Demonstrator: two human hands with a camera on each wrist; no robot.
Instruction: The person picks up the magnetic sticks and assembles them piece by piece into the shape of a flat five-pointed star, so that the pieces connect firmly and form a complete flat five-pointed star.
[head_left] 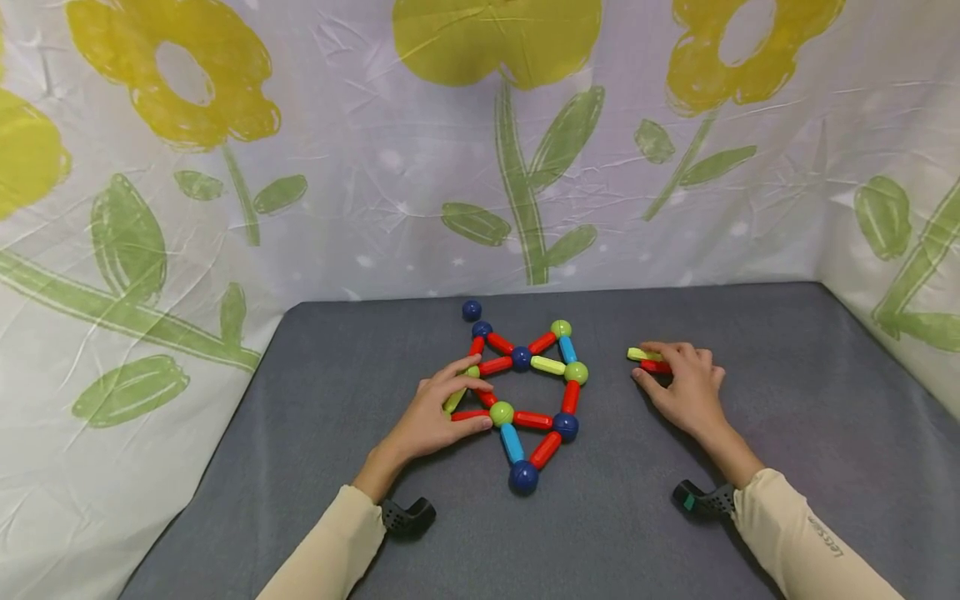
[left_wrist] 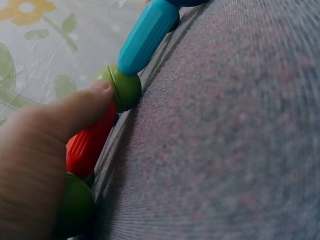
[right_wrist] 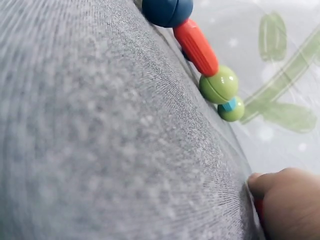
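A flat magnetic ball-and-rod structure point(head_left: 533, 420) lies on the grey table, with green and dark blue balls joined by red, light blue and yellow-green rods. My left hand point(head_left: 438, 407) rests on its left side with the fingers spread. In the left wrist view, the thumb point(left_wrist: 87, 107) touches a green ball point(left_wrist: 127, 90) between a red rod and a light blue rod. To the right, apart from the structure, my right hand point(head_left: 686, 387) holds a yellow-green rod point(head_left: 636, 354) and a red rod point(head_left: 656, 367) between thumb and fingers. Its grip is mostly hidden in the right wrist view.
A loose dark blue ball point(head_left: 472, 311) lies just behind the structure, near the table's back edge. A flower-printed cloth point(head_left: 375, 167) hangs behind and on both sides of the grey table point(head_left: 615, 517).
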